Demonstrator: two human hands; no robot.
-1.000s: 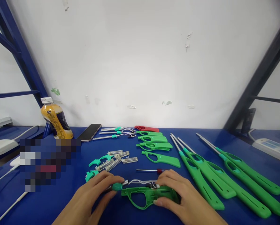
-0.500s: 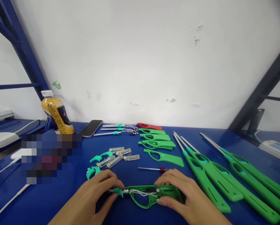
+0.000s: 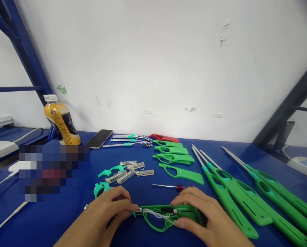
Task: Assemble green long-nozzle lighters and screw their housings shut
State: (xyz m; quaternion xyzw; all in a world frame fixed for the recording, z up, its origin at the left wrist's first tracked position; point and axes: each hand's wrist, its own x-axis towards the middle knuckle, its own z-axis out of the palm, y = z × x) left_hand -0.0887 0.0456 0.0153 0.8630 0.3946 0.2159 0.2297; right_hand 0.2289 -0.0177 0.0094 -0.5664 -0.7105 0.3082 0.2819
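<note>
My left hand [image 3: 117, 209] pinches a metal lighter tube at the front end of an open green lighter handle half [image 3: 186, 211]. The tube's inner end [image 3: 140, 210] shows beside my fingertips, and its teal collar is mostly hidden under them. My right hand [image 3: 197, 214] grips the wide end of the handle half, thumb on the near edge and fingers on the far edge. Inside the handle half, white wires [image 3: 155, 214] run from the tube towards a black and metal part [image 3: 170, 210]. Just beyond my right hand lies a red-handled screwdriver [image 3: 166, 186].
Teal triggers [image 3: 104, 173] and clear fuel tanks [image 3: 126, 176] lie beyond my left hand. Further back are tubes with wires [image 3: 119, 145], handle halves [image 3: 184, 173], a phone [image 3: 100, 138] and a bottle [image 3: 62, 120]. Assembled green lighters [image 3: 235, 202] spread along the right.
My left fingers have shifted slightly right along the tube and now cover most of the teal collar. My right hand keeps its grip on the handle half. The view has tilted a little.
</note>
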